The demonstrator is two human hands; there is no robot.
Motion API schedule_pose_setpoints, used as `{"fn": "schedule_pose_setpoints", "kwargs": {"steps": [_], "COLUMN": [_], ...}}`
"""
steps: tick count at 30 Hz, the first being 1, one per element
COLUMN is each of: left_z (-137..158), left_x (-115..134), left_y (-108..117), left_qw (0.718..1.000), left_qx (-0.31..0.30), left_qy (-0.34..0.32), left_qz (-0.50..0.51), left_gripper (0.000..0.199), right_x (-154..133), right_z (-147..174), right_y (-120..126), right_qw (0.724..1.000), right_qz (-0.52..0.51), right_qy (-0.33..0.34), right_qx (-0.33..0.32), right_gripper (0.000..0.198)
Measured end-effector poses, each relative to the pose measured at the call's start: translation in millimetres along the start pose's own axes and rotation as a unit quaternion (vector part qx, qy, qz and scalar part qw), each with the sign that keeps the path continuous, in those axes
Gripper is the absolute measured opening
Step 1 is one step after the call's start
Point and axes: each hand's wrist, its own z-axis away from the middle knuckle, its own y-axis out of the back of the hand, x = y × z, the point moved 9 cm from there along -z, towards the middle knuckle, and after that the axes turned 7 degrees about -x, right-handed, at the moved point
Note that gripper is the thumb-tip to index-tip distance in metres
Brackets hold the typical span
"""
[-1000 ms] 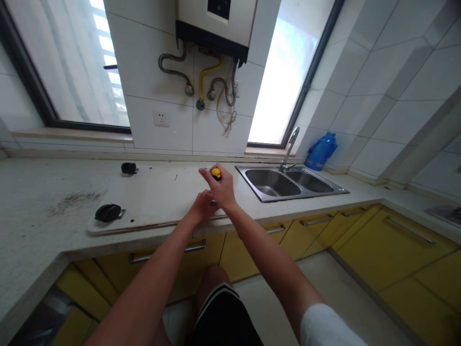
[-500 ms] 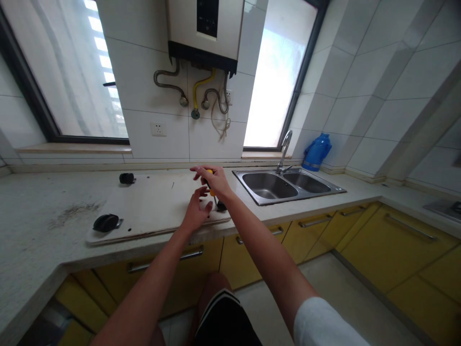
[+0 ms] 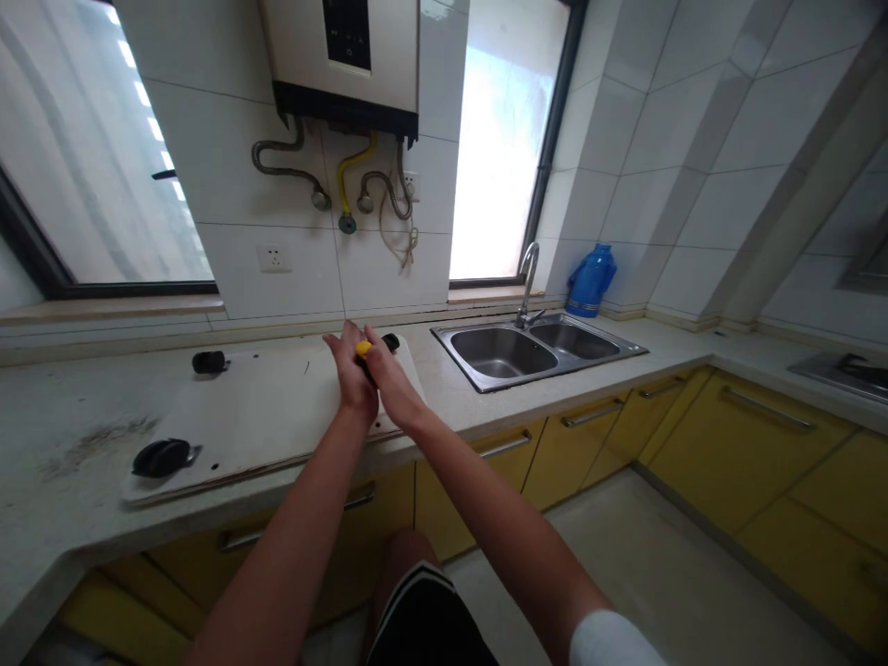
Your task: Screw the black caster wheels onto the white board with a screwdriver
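A screwdriver with a yellow-and-black handle [image 3: 363,350] stands between my two palms; its lower part is hidden by the hands. My left hand [image 3: 352,370] presses on the handle from the left, fingers stretched out. From the right, my right hand [image 3: 390,377] lies against it, fingers straight as well. Both are over the right end of a white board [image 3: 264,407] lying on the counter. Black casters sit on the board: one at the front left [image 3: 161,458], one at the back left [image 3: 208,362] and one at the back right [image 3: 391,342], just behind my hands.
A double steel sink [image 3: 478,377] with a tap [image 3: 528,277] is to the right, and a blue thermos-like jug [image 3: 591,280] stands behind it. A water heater [image 3: 347,55] with hoses hangs on the wall. Yellow cabinets [image 3: 478,490] run below the counter [image 3: 83,416].
My right hand has come down from the top of the screwdriver, and both palms now face each other around the handle. The camera view has shifted to the right.
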Motion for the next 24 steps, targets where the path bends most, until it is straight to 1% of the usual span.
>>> {"fn": "schedule_pose_setpoints", "kwargs": {"steps": [2, 3, 5, 6, 7, 8, 9, 11, 13, 15, 16, 17, 18, 20, 22, 23, 24], "left_z": [-10, -14, -23, -26, -28, -30, -30, -26, -14, 4, 14, 25, 34, 47, 50, 48, 46], "left_x": [-9, -13, -15, -15, -16, -16, -15, -10, -3, 4, 7, 9, 11, 14, 16, 16, 17], "left_y": [11, 13, 12, 11, 10, 10, 10, 12, 15, 12, 8, 3, -1, -7, -4, -1, 1], "left_qw": [0.998, 0.995, 0.994, 0.995, 0.995, 0.995, 0.996, 0.996, 0.996, 0.998, 0.998, 0.998, 0.997, 0.996, 0.997, 0.997, 0.997], "left_qx": [0.048, 0.064, 0.073, 0.072, 0.070, 0.068, 0.067, 0.069, 0.078, 0.069, 0.054, 0.033, 0.016, -0.003, 0.010, 0.020, 0.029], "left_qy": [0.030, 0.044, 0.054, 0.056, 0.061, 0.065, 0.065, 0.055, 0.028, 0.008, 0.000, -0.004, -0.009, -0.015, -0.020, -0.021, -0.022], "left_qz": [0.040, 0.056, 0.055, 0.049, 0.039, 0.026, 0.011, -0.019, -0.024, 0.007, 0.030, 0.052, 0.070, 0.085, 0.078, 0.071, 0.064], "left_gripper": [0.083, 0.080, 0.077, 0.076, 0.073, 0.069, 0.065, 0.059, 0.057, 0.057, 0.056, 0.056, 0.056, 0.054, 0.052, 0.051, 0.050], "right_x": [-5, -9, -15, -16, -17, -16, -15, -13, -8, -5, -5, -6, -8, -13, -16, -18, -21], "right_z": [26, 37, 54, 57, 57, 54, 48, 32, 18, 12, 11, 12, 13, 16, 20, 19, 17], "right_y": [-2, 1, 9, 14, 19, 23, 27, 32, 36, 42, 44, 45, 42, 33, 25, 25, 29], "right_qw": [0.997, 0.993, 0.979, 0.972, 0.968, 0.966, 0.967, 0.974, 0.980, 0.979, 0.976, 0.971, 0.966, 0.957, 0.946, 0.943, 0.944], "right_qz": [0.063, 0.086, 0.106, 0.107, 0.106, 0.105, 0.108, 0.115, 0.106, 0.102, 0.114, 0.139, 0.175, 0.250, 0.300, 0.308, 0.303], "right_qy": [0.022, 0.039, 0.080, 0.097, 0.108, 0.113, 0.112, 0.100, 0.078, 0.061, 0.058, 0.061, 0.070, 0.097, 0.122, 0.128, 0.130], "right_qx": [0.037, 0.076, 0.155, 0.185, 0.202, 0.207, 0.201, 0.166, 0.146, 0.164, 0.178, 0.185, 0.176, 0.112, 0.030, 0.005, -0.004], "right_gripper": [0.102, 0.094, 0.066, 0.056, 0.049, 0.047, 0.050, 0.057, 0.053, 0.049, 0.048, 0.048, 0.049, 0.056, 0.061, 0.061, 0.061]}}
